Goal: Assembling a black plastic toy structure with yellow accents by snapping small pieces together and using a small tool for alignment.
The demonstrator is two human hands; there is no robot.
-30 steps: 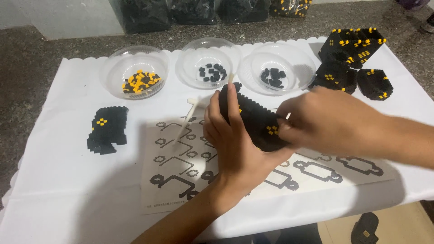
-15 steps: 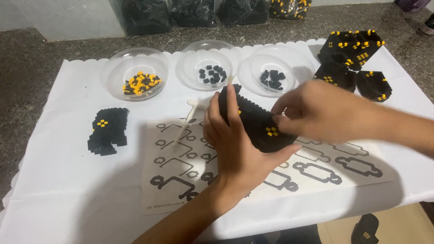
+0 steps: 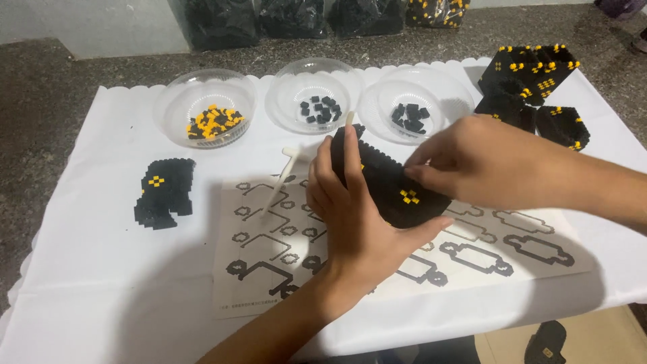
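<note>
My left hand [image 3: 354, 222] cradles a black brick-built model [image 3: 391, 185] with a small yellow mark, fingers wrapped around its left end and thumb under its lower right edge. My right hand [image 3: 475, 158] pinches the model's upper right side from the right. The model is held just above a printed instruction sheet [image 3: 269, 263] with black outline diagrams.
Three clear bowls stand at the back: one with yellow and black bricks [image 3: 209, 121], two with black bricks [image 3: 317, 101] [image 3: 411, 111]. A flat black brick piece [image 3: 164, 192] lies at left. Finished black-and-yellow pieces [image 3: 532, 87] sit at the back right. A white tool [image 3: 283, 175] rests on the sheet.
My right hand has shifted up and to the right along the model, uncovering the yellow mark. My left hand has kept its hold on the model.
</note>
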